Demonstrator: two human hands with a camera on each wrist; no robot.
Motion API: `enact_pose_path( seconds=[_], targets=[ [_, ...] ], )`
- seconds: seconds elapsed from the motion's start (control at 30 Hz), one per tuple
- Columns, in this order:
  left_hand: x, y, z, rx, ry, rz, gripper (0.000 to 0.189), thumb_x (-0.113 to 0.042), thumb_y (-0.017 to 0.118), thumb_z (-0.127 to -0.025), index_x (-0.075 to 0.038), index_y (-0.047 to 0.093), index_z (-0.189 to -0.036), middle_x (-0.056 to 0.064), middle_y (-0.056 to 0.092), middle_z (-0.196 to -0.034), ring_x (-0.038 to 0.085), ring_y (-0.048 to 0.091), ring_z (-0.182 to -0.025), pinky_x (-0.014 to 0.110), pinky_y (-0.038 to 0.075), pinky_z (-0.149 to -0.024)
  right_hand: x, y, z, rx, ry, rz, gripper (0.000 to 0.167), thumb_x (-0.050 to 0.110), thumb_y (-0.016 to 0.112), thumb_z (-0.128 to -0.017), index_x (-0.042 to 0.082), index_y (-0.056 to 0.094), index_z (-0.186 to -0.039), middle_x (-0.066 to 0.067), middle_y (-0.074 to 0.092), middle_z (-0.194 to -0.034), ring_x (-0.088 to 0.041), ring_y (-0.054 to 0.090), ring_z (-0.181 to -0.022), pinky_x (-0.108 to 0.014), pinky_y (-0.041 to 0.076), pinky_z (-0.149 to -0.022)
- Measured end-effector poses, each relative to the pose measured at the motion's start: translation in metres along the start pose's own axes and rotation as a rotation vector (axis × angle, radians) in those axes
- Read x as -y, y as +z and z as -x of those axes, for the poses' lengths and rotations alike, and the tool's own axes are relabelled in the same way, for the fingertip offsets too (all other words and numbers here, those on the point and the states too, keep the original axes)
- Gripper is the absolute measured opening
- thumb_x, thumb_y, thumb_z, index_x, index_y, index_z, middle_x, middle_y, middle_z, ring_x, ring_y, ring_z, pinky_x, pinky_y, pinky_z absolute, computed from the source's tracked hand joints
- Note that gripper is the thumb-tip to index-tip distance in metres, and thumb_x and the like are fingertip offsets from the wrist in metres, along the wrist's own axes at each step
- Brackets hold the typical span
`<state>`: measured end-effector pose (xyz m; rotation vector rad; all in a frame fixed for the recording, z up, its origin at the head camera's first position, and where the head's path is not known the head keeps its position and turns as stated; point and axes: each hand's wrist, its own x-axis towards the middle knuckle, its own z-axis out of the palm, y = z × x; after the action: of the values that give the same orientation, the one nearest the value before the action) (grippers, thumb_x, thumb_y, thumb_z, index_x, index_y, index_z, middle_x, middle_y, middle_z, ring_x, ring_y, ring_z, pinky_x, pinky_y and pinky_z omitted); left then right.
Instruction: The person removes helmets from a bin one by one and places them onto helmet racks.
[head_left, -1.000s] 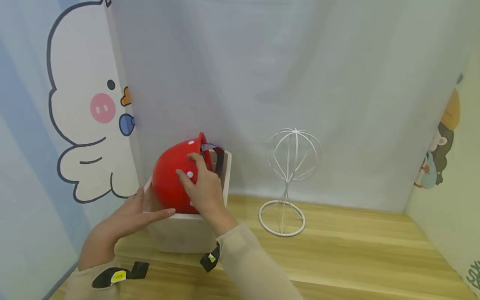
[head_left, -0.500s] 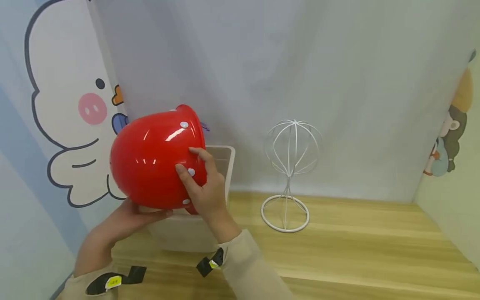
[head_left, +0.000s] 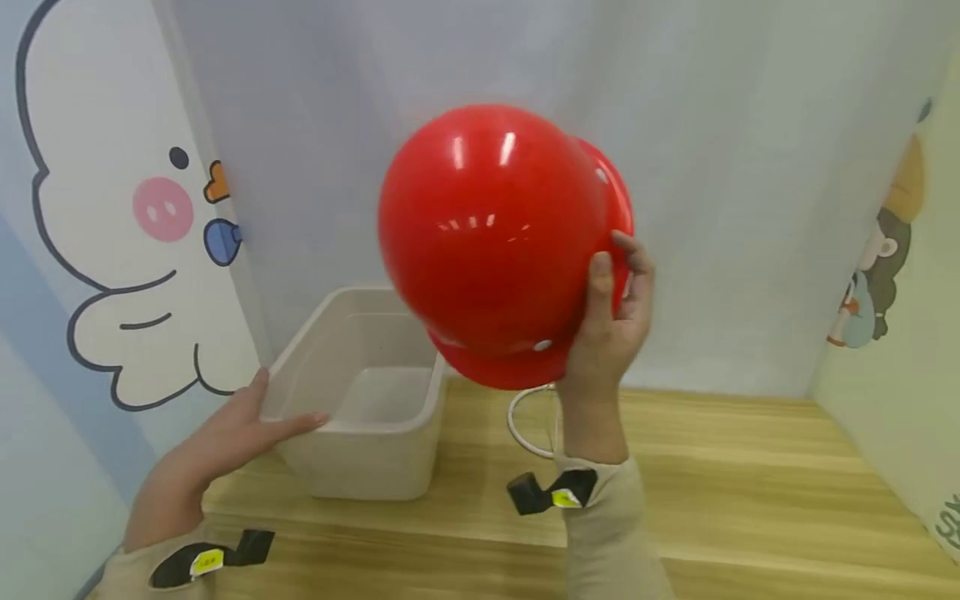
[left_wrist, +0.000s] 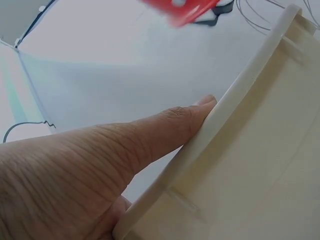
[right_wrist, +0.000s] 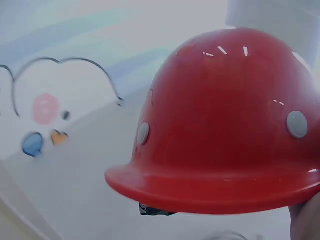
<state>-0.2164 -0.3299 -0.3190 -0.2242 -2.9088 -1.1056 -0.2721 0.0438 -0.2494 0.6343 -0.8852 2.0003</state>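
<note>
A red hard hat (head_left: 495, 225) with pale round studs is up in the air, crown turned toward the head camera. My right hand (head_left: 609, 346) holds it by the brim on its right side, thumb on the shell. The right wrist view has the hard hat (right_wrist: 225, 120) large, brim at the bottom. A cream plastic bin (head_left: 367, 462) stands on the wooden table, with nothing seen inside it. At its near left corner, my left hand (head_left: 236, 429) rests against the rim, fingers and thumb spread fairly straight. The left wrist view shows the thumb (left_wrist: 165, 127) touching that rim.
Behind the hard hat stands a white wire stand (head_left: 511, 421); only part of its base ring shows. A grey-white curtain (head_left: 720, 208) hangs at the back of the wooden table (head_left: 750, 475). Printed side panels stand at left and right.
My right hand has lifted the hard hat out of the bin, then carried it up and right, in front of the wire stand. My left hand has stayed at the bin's corner.
</note>
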Motion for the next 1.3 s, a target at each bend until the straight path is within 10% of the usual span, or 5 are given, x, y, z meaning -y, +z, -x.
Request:
enact_pose_path(
  seconds=[0.47,0.8,1.3],
  targets=[
    [0.005,-0.001,0.001,0.006,0.047,0.024,0.1,-0.045,0.069,-0.094,-0.012,0.003,-0.162,0.023,0.047,-0.143,0.04,0.051,-0.125,0.062,0.046,-0.093,-0.007,-0.077,-0.04,-0.283,0.202,-0.169,0.03,0.025,0.066,-0.099,0.006,0.061,-0.122,-0.015,0.064,-0.121,-0.028,0.063,-0.109,-0.038,0.055,-0.091],
    [-0.004,0.001,0.001,0.015,0.04,0.038,0.097,-0.044,0.069,-0.094,-0.016,0.005,-0.162,0.021,0.05,-0.14,0.037,0.053,-0.12,0.062,0.05,-0.087,-0.032,-0.096,-0.035,-0.303,0.594,0.199,0.031,0.036,0.065,-0.099,0.015,0.062,-0.121,-0.002,0.062,-0.12,-0.019,0.057,-0.114,-0.034,0.052,-0.095],
    [-0.002,0.001,-0.001,0.022,0.016,0.024,0.098,-0.047,0.068,-0.094,-0.017,0.004,-0.162,0.021,0.048,-0.142,0.037,0.052,-0.121,0.061,0.05,-0.087,-0.038,-0.101,-0.031,-0.324,0.601,0.097,0.017,0.021,0.051,-0.103,0.011,0.059,-0.114,-0.003,0.061,-0.112,-0.019,0.057,-0.107,-0.032,0.051,-0.091]
  ],
)
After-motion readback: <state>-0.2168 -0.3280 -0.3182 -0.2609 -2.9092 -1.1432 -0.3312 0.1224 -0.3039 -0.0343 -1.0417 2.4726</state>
